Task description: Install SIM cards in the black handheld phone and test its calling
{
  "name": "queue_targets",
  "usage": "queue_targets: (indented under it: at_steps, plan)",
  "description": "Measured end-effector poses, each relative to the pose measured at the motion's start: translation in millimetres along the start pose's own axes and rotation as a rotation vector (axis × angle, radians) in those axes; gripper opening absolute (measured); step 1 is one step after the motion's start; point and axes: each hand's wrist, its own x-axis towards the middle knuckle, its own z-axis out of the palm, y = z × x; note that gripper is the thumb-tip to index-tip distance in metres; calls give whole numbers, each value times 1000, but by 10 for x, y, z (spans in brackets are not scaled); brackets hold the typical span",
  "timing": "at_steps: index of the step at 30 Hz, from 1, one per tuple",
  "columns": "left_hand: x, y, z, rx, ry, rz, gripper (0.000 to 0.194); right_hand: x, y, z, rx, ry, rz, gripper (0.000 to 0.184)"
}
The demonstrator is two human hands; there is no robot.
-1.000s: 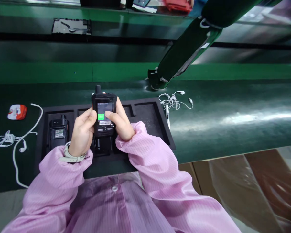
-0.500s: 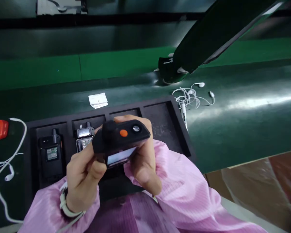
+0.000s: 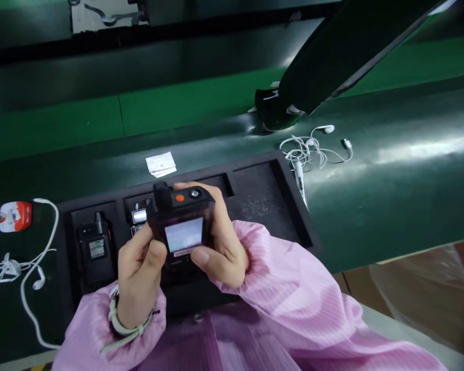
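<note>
Between both hands I hold a black handheld two-way radio [image 3: 185,234] with a lit screen, an orange button and a knob on its top end. My left hand [image 3: 141,273] is closed round its left side, thumb along the edge. Wrapped round the right side is my right hand [image 3: 222,245], its thumb on the front just below the screen. Under the hands lies a black compartment tray [image 3: 299,216]. A second black radio [image 3: 96,252] rests in its left compartment. Another radio [image 3: 139,216], partly hidden by my left hand, sits in the compartment beside it.
Tangled white earphones [image 3: 307,149] lie right of the tray, with more white earphones [image 3: 10,269] at the left. A white cable [image 3: 29,299] runs past a red-and-white case [image 3: 15,216]. White paper slips [image 3: 161,164] lie behind the tray. A dark slanted post [image 3: 332,56] stands at the back.
The radio has tilted so its screen now faces me more fully. My right thumb has moved in onto its front, below the screen. The whole view has shifted slightly.
</note>
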Motion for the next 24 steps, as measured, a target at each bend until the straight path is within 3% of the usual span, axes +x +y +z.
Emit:
queue_targets:
  at_steps: [3, 8, 24]
  plan:
    - [82, 43, 99, -25, 60, 93, 25, 48, 25, -29, -14, 5, -13, 54]
    - [133, 46, 142, -29, 88, 116, 24, 94, 60, 9, 46, 73, 23, 44]
    - [179, 42, 178, -70, 55, 167, 24, 141, 95, 13, 29, 58, -3, 50]
